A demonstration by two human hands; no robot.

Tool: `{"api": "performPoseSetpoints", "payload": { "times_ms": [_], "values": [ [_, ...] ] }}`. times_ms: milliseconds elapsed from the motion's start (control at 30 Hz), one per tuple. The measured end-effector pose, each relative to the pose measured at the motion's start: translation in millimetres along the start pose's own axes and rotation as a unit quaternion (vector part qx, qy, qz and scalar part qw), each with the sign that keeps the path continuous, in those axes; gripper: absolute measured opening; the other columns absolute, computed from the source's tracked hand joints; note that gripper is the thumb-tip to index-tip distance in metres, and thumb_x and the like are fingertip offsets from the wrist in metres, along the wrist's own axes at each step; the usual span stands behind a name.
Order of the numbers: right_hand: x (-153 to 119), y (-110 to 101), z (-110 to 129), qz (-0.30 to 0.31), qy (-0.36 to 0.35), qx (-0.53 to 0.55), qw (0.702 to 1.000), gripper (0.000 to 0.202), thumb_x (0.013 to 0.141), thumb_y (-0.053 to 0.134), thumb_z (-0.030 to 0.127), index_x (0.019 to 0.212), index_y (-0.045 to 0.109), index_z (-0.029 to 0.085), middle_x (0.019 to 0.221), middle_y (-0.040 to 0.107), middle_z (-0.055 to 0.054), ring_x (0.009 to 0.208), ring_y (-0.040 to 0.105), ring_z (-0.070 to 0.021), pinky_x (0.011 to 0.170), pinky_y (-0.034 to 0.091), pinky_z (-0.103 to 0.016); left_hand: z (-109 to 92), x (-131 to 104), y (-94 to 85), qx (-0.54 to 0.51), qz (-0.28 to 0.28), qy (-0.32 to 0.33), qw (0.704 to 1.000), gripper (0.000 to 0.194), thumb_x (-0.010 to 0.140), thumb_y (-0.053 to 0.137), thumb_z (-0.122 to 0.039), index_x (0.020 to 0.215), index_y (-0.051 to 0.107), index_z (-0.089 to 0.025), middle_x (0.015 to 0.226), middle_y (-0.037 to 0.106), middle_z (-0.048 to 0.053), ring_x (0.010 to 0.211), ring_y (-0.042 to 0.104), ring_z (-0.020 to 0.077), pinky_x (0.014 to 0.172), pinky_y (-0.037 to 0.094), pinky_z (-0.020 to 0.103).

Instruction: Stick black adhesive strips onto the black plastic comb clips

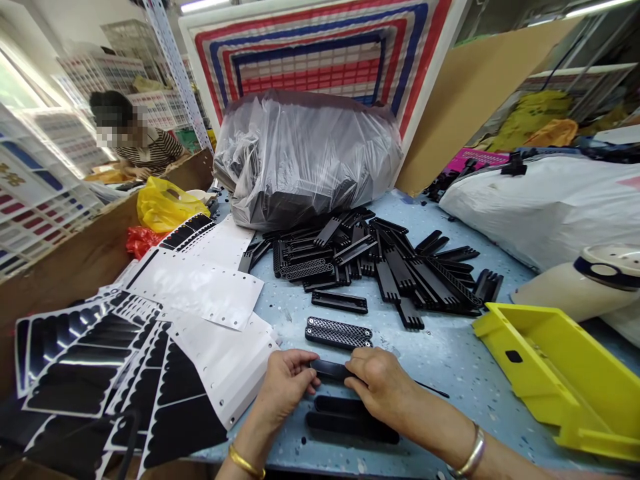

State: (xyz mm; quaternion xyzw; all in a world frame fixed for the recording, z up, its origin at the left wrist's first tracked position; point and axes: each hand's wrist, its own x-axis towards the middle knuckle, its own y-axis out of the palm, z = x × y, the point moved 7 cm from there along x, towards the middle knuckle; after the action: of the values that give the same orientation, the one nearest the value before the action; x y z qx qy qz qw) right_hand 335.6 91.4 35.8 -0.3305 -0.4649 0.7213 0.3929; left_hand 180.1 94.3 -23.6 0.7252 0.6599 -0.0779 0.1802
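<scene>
A smooth black oblong piece [331, 371] lies between my hands above the table. The fingers and thumb of my left hand [290, 381] pinch its left end. Over its right end, my right hand [377, 383] is closed with the fingers bent. A thin dark rod [434, 389] sticks out to the right behind that hand; whether the hand grips it is hidden. Just below lie long black round-ended strips [345, 427], partly covered by my right wrist. Above my hands are black diamond-textured bars [339, 332] side by side, then a slotted black bar [339, 302].
A heap of black slotted parts [400, 267] covers the middle back, before a grey plastic bag [310, 160]. White sheets with black stickers [185, 393] fill the left. At right are a yellow bin [530, 380] and a cream bottle [575, 283]. Another person [145, 147] sits far left.
</scene>
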Motion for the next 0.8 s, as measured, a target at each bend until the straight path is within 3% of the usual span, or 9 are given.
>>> {"api": "performPoseSetpoints", "payload": {
  "times_ms": [233, 500, 700, 800],
  "values": [
    [-0.8, 1.6, -1.1, -0.02, -0.01, 0.001, 1.0, 0.013, 0.081, 0.065, 0.01, 0.073, 0.073, 0.016, 0.078, 0.07, -0.007, 0.077, 0.067, -0.0203, 0.073, 0.051, -0.028, -4.1, -1.4, 2.7, -0.008, -0.003, -0.005, 1.0, 0.035, 0.055, 0.079, -0.026, 0.084, 0.075, -0.007, 0.049, 0.067, 0.003, 0.046, 0.06, 0.013, 0.046, 0.047, 0.022],
    [-1.8, 3.4, -1.2, -0.027, -0.017, -0.013, 0.999, 0.012, 0.081, 0.065, 0.01, 0.075, 0.073, 0.016, 0.078, 0.071, -0.007, 0.078, 0.068, -0.0221, 0.073, 0.05, -0.031, 1.9, -1.0, 4.5, 0.007, -0.079, -0.001, 0.997, 0.033, 0.054, 0.08, -0.036, 0.074, 0.072, -0.01, 0.044, 0.06, -0.001, 0.042, 0.057, 0.0135, 0.038, 0.041, 0.02],
    [-2.2, 4.7, -3.1, -0.032, -0.023, 0.002, 0.999, 0.013, 0.081, 0.063, 0.011, 0.076, 0.073, 0.017, 0.079, 0.071, -0.007, 0.077, 0.067, -0.021, 0.073, 0.05, -0.029, 3.1, -1.4, 0.2, -0.005, -0.048, -0.011, 0.999, 0.039, 0.061, 0.076, -0.043, 0.081, 0.075, -0.009, 0.048, 0.066, 0.003, 0.04, 0.058, 0.0119, 0.045, 0.046, 0.022],
    [-2.3, 4.0, -2.5, -0.039, -0.033, 0.01, 0.999, 0.014, 0.082, 0.061, 0.011, 0.075, 0.072, 0.017, 0.078, 0.07, -0.007, 0.076, 0.066, -0.02, 0.072, 0.05, -0.028, 1.0, -1.4, -2.4, -0.053, -0.038, -0.014, 0.998, 0.046, 0.062, 0.078, -0.049, 0.086, 0.072, -0.01, 0.067, 0.073, 0.009, 0.046, 0.062, 0.0141, 0.045, 0.049, 0.024]
  ]
}}
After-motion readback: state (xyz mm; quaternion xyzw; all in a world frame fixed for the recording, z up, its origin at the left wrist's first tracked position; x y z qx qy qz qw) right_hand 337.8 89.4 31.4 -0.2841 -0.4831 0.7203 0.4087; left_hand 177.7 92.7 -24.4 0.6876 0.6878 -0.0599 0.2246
